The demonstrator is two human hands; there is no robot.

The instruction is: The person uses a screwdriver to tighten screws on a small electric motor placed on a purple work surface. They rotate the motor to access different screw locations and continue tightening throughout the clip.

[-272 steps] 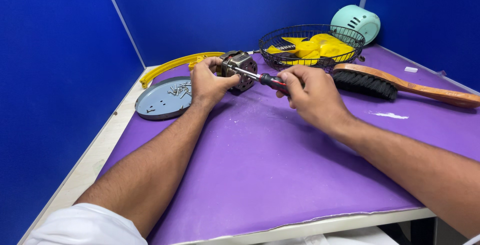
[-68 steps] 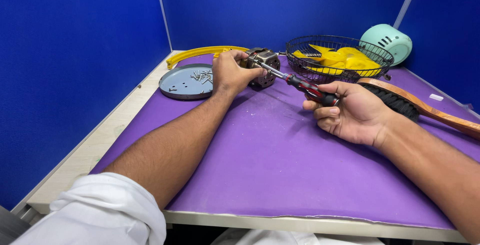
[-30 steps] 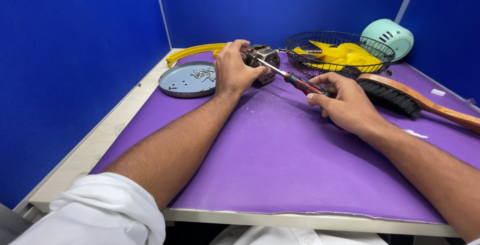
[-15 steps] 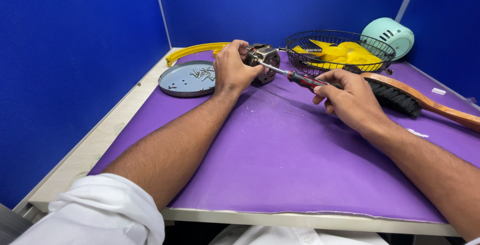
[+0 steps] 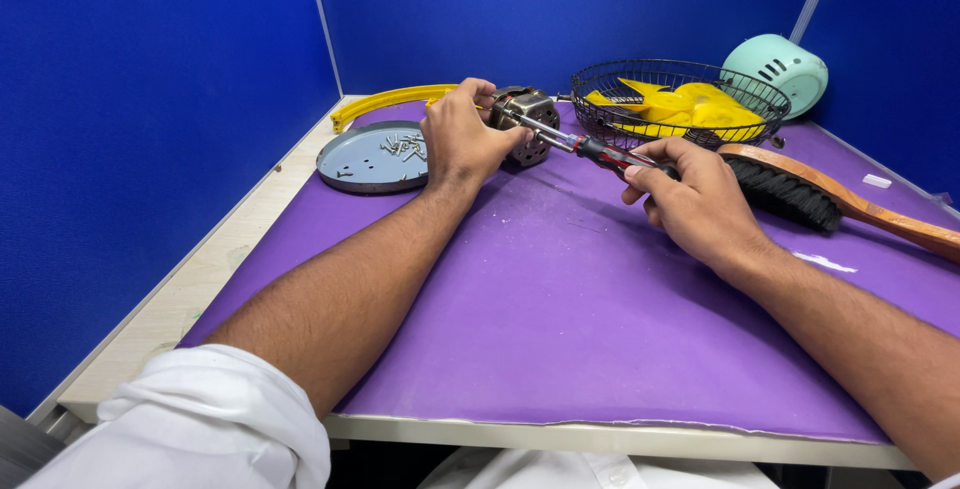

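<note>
At the far left of the purple surface (image 5: 560,329), near the blue partition wall, a round grey dish (image 5: 365,158) is laid flat, and a small heap of screws (image 5: 403,145) is seen in its far part. Behind the dish a curved yellow strip (image 5: 385,102) is laid along the back edge. Just right of the dish, the left hand (image 5: 462,141) is wrapped over a small metal motor (image 5: 527,121), which is resting on the surface close to the back wall; the fingers are clamped around its left side and top, with the thumb pressed against its front. A screwdriver (image 5: 590,150) with a red and black handle is held in the right hand (image 5: 690,199), its steel shaft slanting up and left so that the tip is met by the motor's upper face. The handle is pinched between the thumb and the curled fingers of that hand, which is raised slightly above the surface. Behind the right hand a black wire basket (image 5: 680,79) is stood, with yellow plastic pieces (image 5: 685,107) piled inside it. To the right of the basket, at the back corner, a pale green domed housing (image 5: 778,67) is set. In front of it a wooden-handled brush (image 5: 830,197) with black bristles is laid on the surface, its handle running off toward the right edge of the view.
</note>
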